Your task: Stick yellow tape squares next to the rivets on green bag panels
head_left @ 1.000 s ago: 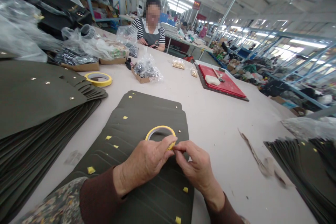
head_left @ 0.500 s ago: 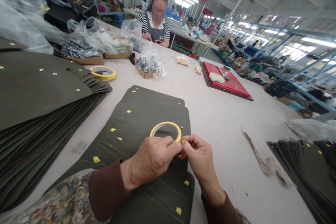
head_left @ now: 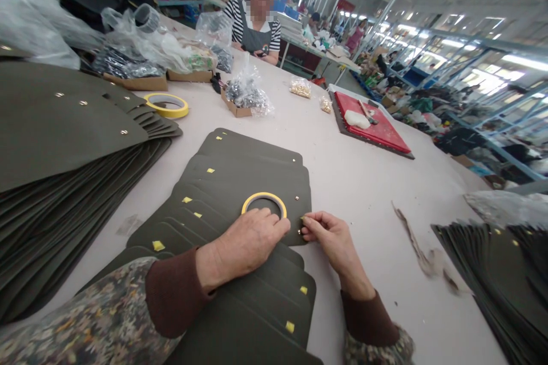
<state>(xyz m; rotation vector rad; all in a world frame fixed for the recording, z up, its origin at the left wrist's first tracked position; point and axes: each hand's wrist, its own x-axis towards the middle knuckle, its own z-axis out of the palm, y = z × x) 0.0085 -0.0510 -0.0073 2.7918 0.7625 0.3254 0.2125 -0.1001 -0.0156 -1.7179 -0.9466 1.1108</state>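
My left hand (head_left: 248, 242) is closed on a roll of yellow tape (head_left: 264, 196), which stands up above the fingers. The dark olive-grey panels (head_left: 252, 154) lie under it in an overlapping row, with small yellow tape bits (head_left: 158, 246) along their edges. At the right edge of one panel, my right hand (head_left: 331, 239) pinches a small piece of yellow tape (head_left: 303, 218) between thumb and forefinger. Just by those fingertips sits a small metal stud (head_left: 299, 232). Another stud (head_left: 297, 198) shows farther up the same edge.
To the left is a tall stack of similar panels (head_left: 64, 131), with a second yellow tape roll (head_left: 166, 105) beside it. Bagged hardware (head_left: 248, 91) and a red board (head_left: 370, 125) lie farther back. More panels (head_left: 488, 274) fan out at right. A person (head_left: 257, 28) sits across the table.
My hands have moved apart: the right shifted slightly right, away from the tape roll, with a small tape piece in its fingers. The left moved slightly left with the roll. The view tilted down a little.
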